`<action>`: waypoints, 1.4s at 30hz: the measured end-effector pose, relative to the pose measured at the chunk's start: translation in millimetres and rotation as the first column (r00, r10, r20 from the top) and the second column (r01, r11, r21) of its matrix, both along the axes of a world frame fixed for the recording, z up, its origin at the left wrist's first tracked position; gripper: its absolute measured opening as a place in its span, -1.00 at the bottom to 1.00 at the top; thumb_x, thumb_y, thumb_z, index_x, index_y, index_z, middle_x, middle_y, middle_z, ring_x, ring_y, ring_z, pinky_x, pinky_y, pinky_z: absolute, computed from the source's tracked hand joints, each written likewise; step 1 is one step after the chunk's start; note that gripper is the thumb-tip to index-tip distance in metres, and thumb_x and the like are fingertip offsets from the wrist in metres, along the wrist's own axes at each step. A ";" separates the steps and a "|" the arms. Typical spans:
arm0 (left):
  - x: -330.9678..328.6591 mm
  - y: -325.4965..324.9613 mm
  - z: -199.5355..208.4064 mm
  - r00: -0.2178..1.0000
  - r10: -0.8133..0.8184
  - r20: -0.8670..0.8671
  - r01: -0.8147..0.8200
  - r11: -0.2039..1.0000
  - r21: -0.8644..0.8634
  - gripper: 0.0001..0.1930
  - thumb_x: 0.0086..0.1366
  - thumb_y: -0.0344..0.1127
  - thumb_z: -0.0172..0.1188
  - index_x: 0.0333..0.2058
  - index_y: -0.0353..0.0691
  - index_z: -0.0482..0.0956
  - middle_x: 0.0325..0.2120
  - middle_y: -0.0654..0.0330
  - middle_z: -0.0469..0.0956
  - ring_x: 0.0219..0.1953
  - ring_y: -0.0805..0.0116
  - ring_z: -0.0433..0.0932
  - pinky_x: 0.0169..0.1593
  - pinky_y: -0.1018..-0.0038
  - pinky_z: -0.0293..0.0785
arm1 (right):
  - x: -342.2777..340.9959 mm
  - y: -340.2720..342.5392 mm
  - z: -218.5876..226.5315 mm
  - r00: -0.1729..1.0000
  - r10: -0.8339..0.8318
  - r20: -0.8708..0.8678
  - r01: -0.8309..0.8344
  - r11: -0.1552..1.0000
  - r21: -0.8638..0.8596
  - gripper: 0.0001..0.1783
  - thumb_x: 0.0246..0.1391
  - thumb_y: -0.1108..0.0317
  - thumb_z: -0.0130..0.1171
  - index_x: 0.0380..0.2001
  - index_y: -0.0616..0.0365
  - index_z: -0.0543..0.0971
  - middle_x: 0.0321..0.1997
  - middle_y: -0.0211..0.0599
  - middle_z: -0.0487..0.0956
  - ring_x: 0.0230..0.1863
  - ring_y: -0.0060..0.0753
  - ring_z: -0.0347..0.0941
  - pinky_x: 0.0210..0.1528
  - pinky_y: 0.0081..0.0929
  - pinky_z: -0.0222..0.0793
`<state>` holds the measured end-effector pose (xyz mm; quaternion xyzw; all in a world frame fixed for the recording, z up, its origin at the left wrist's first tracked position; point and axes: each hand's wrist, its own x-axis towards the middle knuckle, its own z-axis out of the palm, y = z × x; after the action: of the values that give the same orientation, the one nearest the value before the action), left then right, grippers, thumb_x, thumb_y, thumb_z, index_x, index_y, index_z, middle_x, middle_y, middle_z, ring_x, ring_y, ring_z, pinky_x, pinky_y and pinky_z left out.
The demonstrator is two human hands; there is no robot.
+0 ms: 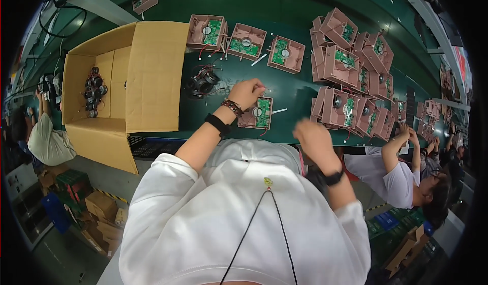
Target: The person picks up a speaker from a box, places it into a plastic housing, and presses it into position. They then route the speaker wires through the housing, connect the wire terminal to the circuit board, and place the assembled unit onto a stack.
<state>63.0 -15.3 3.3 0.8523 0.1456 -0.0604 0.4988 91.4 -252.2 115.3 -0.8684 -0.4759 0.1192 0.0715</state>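
In front of me on the green table lies a pinkish-brown plastic housing (pixel 248 120). It holds a green circuit board (pixel 264 113) and a round speaker (pixel 256 112), and a short red wire hangs from its near edge. My left hand (pixel 246 93) is just above the housing's far edge, thumb and fingers pinched together. Whatever sits between those fingertips is too small to name. To the right of the housing, near the table's front edge, my right hand (pixel 313 138) is smeared by motion, so its fingers cannot be read. A white strip (pixel 279 110) lies beside the housing.
Stacked housings (pixel 339 66) with boards stand at right; three more (pixel 286 54) line the far side. Black speakers (pixel 203 81) with wires lie left. An open cardboard box (pixel 156 76) holds more speakers (pixel 94 92). A co-worker (pixel 399 168) works at right.
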 end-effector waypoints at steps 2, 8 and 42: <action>-2.0 -2.6 5.0 1.000 0.022 0.009 -0.021 0.998 -0.065 -0.83 0.10 -0.22 0.14 -0.41 -0.19 0.51 -0.52 0.15 0.56 -0.35 0.19 0.52 -0.27 0.31 0.39 | 13.6 31.1 -34.3 0.984 -0.174 0.026 0.162 0.955 0.249 -0.83 -0.15 0.32 0.16 -0.54 0.13 0.41 -0.51 -0.29 0.40 -0.49 -0.19 0.40 -0.44 -0.29 0.29; -18.7 -4.9 16.2 0.977 0.061 0.204 -0.059 0.998 -0.020 -0.87 0.10 -0.31 0.14 -0.42 -0.24 0.50 -0.53 0.13 0.53 -0.43 0.24 0.52 -0.34 0.41 0.40 | 8.8 84.7 -62.7 0.907 -0.331 -0.259 0.409 0.840 0.358 -0.82 -0.15 0.31 0.17 -0.47 0.11 0.44 -0.47 -0.31 0.46 -0.41 -0.16 0.44 -0.40 -0.29 0.33; -24.4 -14.7 13.7 0.969 -0.128 0.212 0.020 0.893 0.450 -0.89 0.04 -0.22 0.15 -0.54 -0.09 0.50 -0.58 0.32 0.51 -0.39 0.30 0.45 -0.28 0.35 0.20 | 18.3 85.7 -93.3 0.969 -0.130 -0.211 0.209 0.888 0.410 -0.90 -0.18 0.53 0.11 -0.50 0.19 0.42 -0.47 -0.24 0.41 -0.43 -0.12 0.41 -0.41 -0.27 0.32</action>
<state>38.6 -30.0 17.0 0.9495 0.0626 0.0570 0.3022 109.6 -166.5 22.1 -0.8556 -0.4041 0.0819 0.3130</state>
